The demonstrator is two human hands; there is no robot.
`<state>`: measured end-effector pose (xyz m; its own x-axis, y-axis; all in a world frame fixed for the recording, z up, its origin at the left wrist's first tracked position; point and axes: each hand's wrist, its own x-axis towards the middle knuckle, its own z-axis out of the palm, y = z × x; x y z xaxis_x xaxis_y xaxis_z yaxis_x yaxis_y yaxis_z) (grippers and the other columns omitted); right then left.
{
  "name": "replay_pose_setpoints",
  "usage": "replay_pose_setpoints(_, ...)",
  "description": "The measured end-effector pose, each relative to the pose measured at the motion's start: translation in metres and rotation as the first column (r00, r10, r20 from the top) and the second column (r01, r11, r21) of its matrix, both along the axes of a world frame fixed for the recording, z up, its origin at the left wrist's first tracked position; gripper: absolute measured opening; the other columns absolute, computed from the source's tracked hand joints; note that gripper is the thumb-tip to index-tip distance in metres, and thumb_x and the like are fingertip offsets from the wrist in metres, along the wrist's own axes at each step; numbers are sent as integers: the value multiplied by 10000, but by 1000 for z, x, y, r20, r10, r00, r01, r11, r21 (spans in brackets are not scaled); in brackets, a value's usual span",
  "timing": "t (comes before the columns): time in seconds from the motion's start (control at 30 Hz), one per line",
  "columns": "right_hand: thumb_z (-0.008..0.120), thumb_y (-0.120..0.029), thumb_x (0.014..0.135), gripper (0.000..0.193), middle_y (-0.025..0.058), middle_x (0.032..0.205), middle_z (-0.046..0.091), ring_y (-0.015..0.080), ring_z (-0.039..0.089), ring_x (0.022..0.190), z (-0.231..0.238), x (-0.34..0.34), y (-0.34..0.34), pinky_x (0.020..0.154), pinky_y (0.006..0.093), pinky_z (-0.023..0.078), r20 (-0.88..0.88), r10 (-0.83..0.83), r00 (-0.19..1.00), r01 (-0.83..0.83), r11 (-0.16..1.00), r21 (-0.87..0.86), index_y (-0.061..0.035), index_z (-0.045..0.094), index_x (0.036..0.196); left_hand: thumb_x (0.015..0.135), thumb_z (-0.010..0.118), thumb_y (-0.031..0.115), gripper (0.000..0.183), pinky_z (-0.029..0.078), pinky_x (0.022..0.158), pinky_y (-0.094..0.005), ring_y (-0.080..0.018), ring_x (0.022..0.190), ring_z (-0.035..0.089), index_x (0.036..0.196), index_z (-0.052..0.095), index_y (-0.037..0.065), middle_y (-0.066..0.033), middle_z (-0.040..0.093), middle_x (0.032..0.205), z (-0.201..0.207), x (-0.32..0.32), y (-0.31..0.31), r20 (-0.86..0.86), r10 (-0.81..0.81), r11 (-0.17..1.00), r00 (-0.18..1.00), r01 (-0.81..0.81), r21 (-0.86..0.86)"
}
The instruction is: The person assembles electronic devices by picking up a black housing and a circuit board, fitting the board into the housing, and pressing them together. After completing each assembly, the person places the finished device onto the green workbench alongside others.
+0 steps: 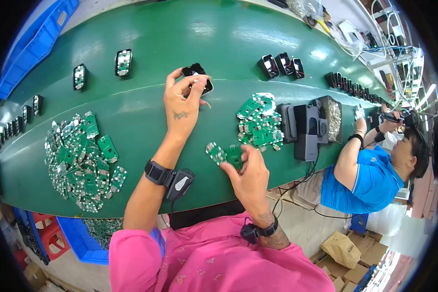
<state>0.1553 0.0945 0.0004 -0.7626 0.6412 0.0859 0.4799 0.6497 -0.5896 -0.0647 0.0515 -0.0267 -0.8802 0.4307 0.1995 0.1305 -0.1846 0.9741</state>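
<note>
My left hand [181, 108] grips a small black plastic housing [193, 69] over the middle of the bench, its fingers covering much of it. Closer to me, my right hand [252, 174] pinches a green circuit board [234, 155] between thumb and fingers. A second small board [215, 153] shows beside it, at the thumb side; whether it is held too, I cannot tell. Just beyond the right hand lies a pile of green circuit boards [260, 121]. A larger heap of boards [82, 163] spreads to the left of my left forearm.
Housings fitted with boards [123, 62] stand in a row at the left. Black housings with wires [268, 66] line the far right. A dark grey device [306, 131] and a box of small metal parts [334, 119] sit right. A co-worker in blue [370, 170] works beyond them.
</note>
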Motion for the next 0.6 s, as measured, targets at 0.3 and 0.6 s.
replay_pose_setpoints(0.3,789,-114,799,455,108,796,609,271,599,670,-2,-59,18,603,391,485,-110,41,993,-14,972,234,-15,596,1198,941,675,201,190,568,575,-248,-159,1001,632,979,756,33,-132,606,1109,-3,3,0,28,117,993,993,-118,13)
replay_pose_setpoints(0.6,690,-27,913,193,38,815,652,97,647,667,35,-65,51,558,198,474,-570,-245,785,-102,855,-509,10,558,1048,872,710,227,209,500,652,-333,-225,744,651,798,741,34,-160,623,1135,6,10,2,-283,-79,975,956,15,-221)
